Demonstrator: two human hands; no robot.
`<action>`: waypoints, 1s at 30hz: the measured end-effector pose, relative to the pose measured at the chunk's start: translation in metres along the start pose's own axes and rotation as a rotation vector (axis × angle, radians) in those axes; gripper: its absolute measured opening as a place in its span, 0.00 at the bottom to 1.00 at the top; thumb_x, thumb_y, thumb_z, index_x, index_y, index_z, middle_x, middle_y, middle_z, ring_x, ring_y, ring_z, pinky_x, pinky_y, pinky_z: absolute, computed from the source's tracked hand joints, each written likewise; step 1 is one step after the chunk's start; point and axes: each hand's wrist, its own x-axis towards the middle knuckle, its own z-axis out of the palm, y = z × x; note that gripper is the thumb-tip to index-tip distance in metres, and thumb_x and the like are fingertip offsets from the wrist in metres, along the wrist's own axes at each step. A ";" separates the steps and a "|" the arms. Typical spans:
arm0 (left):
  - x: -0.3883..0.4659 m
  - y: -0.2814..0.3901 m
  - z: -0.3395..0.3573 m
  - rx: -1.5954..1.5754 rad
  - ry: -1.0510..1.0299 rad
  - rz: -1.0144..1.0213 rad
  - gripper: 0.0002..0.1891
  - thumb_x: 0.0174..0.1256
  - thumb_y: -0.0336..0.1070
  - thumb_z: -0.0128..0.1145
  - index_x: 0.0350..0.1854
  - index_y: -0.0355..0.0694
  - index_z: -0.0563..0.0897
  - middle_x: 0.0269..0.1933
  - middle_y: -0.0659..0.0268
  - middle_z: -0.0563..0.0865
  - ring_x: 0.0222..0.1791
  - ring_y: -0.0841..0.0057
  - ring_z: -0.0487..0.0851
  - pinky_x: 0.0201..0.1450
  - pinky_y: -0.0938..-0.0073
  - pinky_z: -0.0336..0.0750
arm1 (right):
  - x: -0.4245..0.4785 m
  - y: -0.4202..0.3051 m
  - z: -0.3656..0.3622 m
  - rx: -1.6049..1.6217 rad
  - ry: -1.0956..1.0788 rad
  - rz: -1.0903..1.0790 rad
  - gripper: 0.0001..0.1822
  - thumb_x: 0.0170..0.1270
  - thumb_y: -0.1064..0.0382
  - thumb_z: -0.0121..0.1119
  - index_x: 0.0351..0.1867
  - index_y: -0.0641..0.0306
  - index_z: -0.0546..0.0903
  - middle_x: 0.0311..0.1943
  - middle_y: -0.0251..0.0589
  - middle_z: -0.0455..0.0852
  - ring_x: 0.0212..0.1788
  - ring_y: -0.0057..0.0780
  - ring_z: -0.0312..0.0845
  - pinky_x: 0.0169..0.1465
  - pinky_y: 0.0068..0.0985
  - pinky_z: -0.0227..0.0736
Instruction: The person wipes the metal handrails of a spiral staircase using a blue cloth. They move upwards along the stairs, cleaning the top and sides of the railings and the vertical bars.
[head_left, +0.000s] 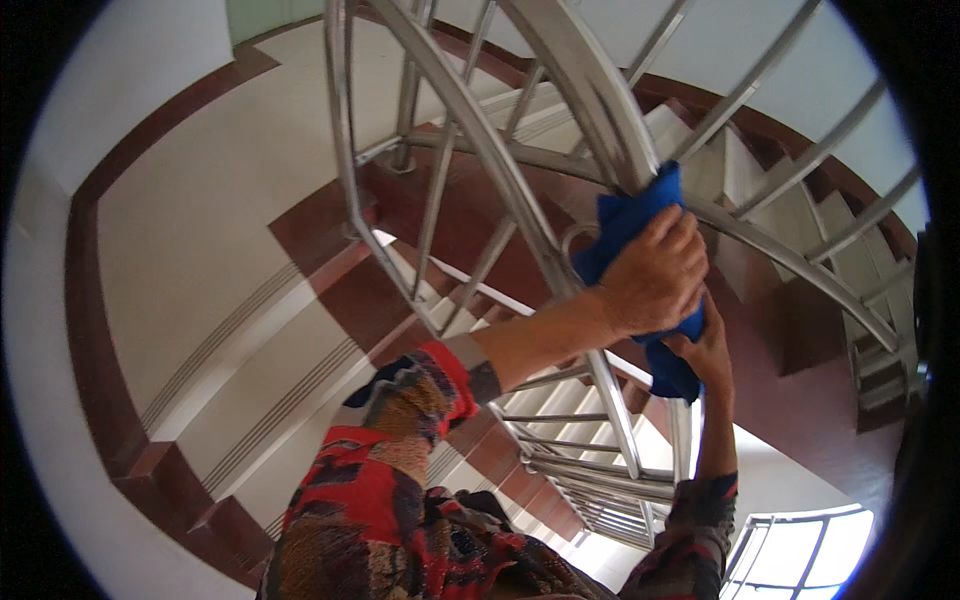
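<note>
A blue cloth (628, 229) is wrapped around the thick stainless steel handrail (592, 90) of a staircase. My left hand (656, 274) is closed over the cloth from above, its arm crossing in front of the thinner rails. Lower on the same cloth, my right hand (705, 345) grips it from the right side, fingers partly hidden behind the fabric. The cloth's lower end hangs beneath my hands. Both my forearms come out of patterned red and dark sleeves.
Steel balusters (739, 94) and a lower rail (795, 262) surround the handrail. Pale steps with dark red edging (247, 352) descend at the left, more steps (847, 225) lie at the right. A landing (180, 180) is at upper left, a bright window (802, 555) at lower right.
</note>
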 end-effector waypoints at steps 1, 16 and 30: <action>0.002 0.001 -0.002 -0.028 -0.008 -0.004 0.19 0.54 0.45 0.55 0.39 0.34 0.81 0.44 0.54 0.79 0.56 0.59 0.70 0.63 0.54 0.55 | -0.002 -0.004 -0.002 0.006 0.006 0.021 0.46 0.32 0.46 0.68 0.58 0.63 0.68 0.46 0.48 0.78 0.46 0.38 0.76 0.49 0.34 0.71; 0.011 0.004 -0.004 -0.031 0.029 0.052 0.22 0.51 0.50 0.52 0.38 0.34 0.80 0.45 0.55 0.79 0.55 0.60 0.71 0.65 0.58 0.55 | -0.023 -0.005 0.002 -0.294 0.215 -0.141 0.46 0.39 0.63 0.71 0.63 0.66 0.62 0.54 0.56 0.73 0.55 0.47 0.71 0.57 0.35 0.65; 0.115 -0.192 -0.066 0.406 0.342 0.032 0.11 0.40 0.46 0.56 0.19 0.44 0.83 0.29 0.64 0.84 0.41 0.68 0.76 0.53 0.58 0.60 | 0.162 -0.142 0.010 -0.069 -0.097 -0.495 0.37 0.50 0.61 0.65 0.62 0.68 0.64 0.48 0.45 0.77 0.46 0.31 0.73 0.50 0.27 0.70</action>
